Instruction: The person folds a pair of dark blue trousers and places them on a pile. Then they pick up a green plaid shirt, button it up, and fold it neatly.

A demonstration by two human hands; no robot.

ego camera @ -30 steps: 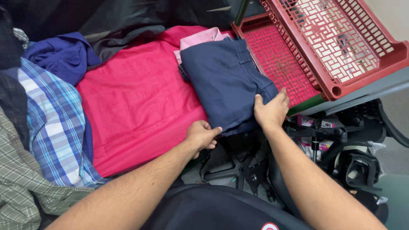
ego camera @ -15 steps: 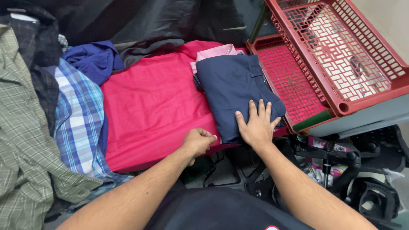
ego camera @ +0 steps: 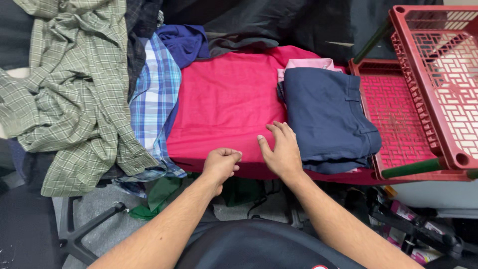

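A folded navy garment (ego camera: 329,117) lies on top of a folded pink garment (ego camera: 306,64), at the right end of a red cloth (ego camera: 226,102) that covers the work surface. My right hand (ego camera: 280,150) rests flat and open on the red cloth just left of the navy stack, holding nothing. My left hand (ego camera: 220,163) hovers at the red cloth's near edge with its fingers curled in, and nothing shows in it.
A blue plaid shirt (ego camera: 155,94) and a green checked shirt (ego camera: 74,89) are heaped at the left. A dark blue garment (ego camera: 185,42) lies behind them. Red plastic crates (ego camera: 438,84) stand at the right. A chair base (ego camera: 82,229) sits below on the floor.
My right hand has slid off the navy stack leftward onto the red cloth. The view has swung left, so the pile of shirts shows more.
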